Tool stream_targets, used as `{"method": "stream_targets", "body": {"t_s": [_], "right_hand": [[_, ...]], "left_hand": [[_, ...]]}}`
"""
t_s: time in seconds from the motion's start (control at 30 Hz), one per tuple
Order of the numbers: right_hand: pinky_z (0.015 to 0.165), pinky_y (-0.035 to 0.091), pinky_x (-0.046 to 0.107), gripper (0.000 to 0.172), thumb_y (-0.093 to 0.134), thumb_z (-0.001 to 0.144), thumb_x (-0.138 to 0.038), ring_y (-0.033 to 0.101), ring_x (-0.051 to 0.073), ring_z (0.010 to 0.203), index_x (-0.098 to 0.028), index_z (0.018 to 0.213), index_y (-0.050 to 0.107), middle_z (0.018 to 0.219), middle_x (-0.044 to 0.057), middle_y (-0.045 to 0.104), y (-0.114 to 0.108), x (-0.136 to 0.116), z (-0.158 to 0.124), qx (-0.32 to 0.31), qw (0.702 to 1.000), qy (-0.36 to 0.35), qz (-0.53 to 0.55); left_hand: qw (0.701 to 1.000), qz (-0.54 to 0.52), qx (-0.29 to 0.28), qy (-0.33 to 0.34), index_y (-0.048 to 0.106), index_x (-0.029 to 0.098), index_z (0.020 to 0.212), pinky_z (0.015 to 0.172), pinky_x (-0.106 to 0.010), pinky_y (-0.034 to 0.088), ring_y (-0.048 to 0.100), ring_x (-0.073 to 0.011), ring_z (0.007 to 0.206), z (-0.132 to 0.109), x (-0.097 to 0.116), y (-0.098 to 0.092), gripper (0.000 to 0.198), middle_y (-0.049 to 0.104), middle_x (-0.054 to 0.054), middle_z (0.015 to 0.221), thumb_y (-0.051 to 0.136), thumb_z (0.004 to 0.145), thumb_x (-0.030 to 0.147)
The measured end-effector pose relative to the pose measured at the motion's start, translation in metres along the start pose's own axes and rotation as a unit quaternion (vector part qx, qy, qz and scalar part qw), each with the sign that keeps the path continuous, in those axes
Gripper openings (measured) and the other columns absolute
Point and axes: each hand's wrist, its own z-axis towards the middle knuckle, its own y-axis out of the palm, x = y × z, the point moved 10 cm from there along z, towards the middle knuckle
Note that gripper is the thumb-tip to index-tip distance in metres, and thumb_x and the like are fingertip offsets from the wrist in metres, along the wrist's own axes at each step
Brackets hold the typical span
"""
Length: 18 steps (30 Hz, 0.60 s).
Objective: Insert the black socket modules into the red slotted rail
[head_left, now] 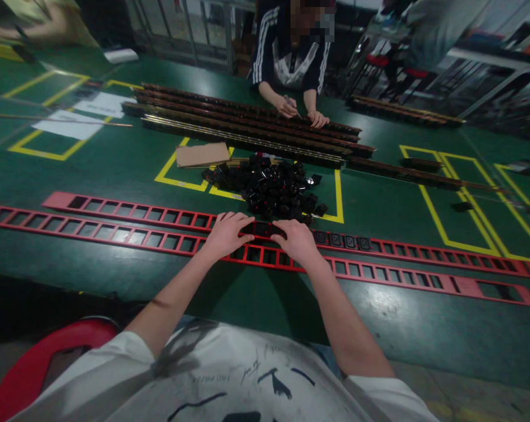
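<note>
Two long red slotted frames lie side by side across the table, a far one [414, 252] and a near one [146, 237]. Over the middle of the far frame, my left hand [227, 235] has thumb and forefinger closed about the left end of a black socket module [262, 228] seated in the slots. From the other side my right hand [296, 239] pinches at its right end; the fingers partly hide both contacts. Right of that hand, several square black sockets [350, 241] fill neighbouring slots. Just beyond my hands is a heap of loose black modules [274, 184].
Long dark metal strips [247, 129] are stacked behind the heap, beside a piece of brown cardboard [202, 155]. Across the table a co-worker's hands [306, 114] hold a thin tool over the strips. White papers [71, 123] lie far left; a red stool [49, 357] stands below left.
</note>
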Motion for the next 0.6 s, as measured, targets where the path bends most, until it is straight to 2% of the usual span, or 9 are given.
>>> {"method": "stream_targets", "body": {"t_s": [0.13, 0.23, 0.37, 0.47, 0.53, 0.6], "right_hand": [[0.102, 0.049, 0.049, 0.039, 0.062, 0.098, -0.034, 0.063, 0.029, 0.121, -0.023, 0.135, 0.067, 0.135, 0.008, 0.07, -0.002, -0.001, -0.003, -0.005, 1.0, -0.023, -0.005], [0.109, 0.046, 0.049, 0.043, 0.06, 0.099, -0.034, 0.06, 0.029, 0.128, -0.018, 0.138, 0.064, 0.139, 0.011, 0.067, -0.018, 0.02, -0.021, 0.021, 0.998, -0.049, -0.021], [0.105, 0.048, 0.054, 0.039, 0.058, 0.097, -0.033, 0.062, 0.033, 0.126, -0.018, 0.131, 0.07, 0.134, 0.014, 0.07, -0.059, 0.104, -0.066, 0.086, 0.993, 0.017, -0.076], [0.105, 0.049, 0.054, 0.038, 0.059, 0.094, -0.034, 0.065, 0.034, 0.122, -0.017, 0.125, 0.074, 0.128, 0.016, 0.073, -0.083, 0.165, -0.097, 0.091, 0.988, 0.055, -0.11], [0.106, 0.05, 0.052, 0.038, 0.06, 0.092, -0.032, 0.067, 0.033, 0.12, -0.018, 0.124, 0.074, 0.125, 0.015, 0.074, -0.089, 0.194, -0.11, 0.07, 0.989, 0.073, -0.105], [0.106, 0.052, 0.051, 0.04, 0.06, 0.091, -0.032, 0.066, 0.032, 0.123, -0.02, 0.127, 0.073, 0.13, 0.014, 0.072, -0.088, 0.209, -0.117, 0.044, 0.992, 0.081, -0.086]], "left_hand": [[1.0, 0.002, 0.001, 0.003, 0.063, 0.028, 0.139, 0.102, -0.049, 0.04, 0.058, -0.0303, 0.116, 0.0, 0.0, 0.0, 0.048, 0.068, -0.005, 0.128, 0.068, 0.093, 0.042], [1.0, 0.0, 0.001, 0.005, 0.063, 0.027, 0.139, 0.102, -0.049, 0.04, 0.058, -0.0305, 0.117, 0.0, 0.0, 0.0, 0.048, 0.068, -0.006, 0.129, 0.067, 0.093, 0.042], [1.0, -0.007, -0.002, 0.006, 0.062, 0.027, 0.14, 0.103, -0.048, 0.039, 0.058, -0.0301, 0.117, -0.001, 0.001, -0.001, 0.048, 0.068, -0.005, 0.13, 0.066, 0.095, 0.043], [1.0, -0.007, -0.003, 0.008, 0.062, 0.028, 0.14, 0.103, -0.048, 0.039, 0.057, -0.0303, 0.117, -0.001, 0.001, -0.001, 0.048, 0.068, -0.006, 0.13, 0.066, 0.095, 0.043], [1.0, -0.005, -0.005, 0.008, 0.062, 0.028, 0.14, 0.103, -0.048, 0.039, 0.057, -0.0306, 0.118, -0.001, 0.001, 0.0, 0.048, 0.068, -0.006, 0.13, 0.066, 0.095, 0.043], [1.0, -0.004, -0.004, 0.007, 0.062, 0.028, 0.14, 0.103, -0.048, 0.038, 0.057, -0.031, 0.118, -0.001, 0.0, 0.001, 0.048, 0.068, -0.006, 0.13, 0.066, 0.095, 0.043]]}}
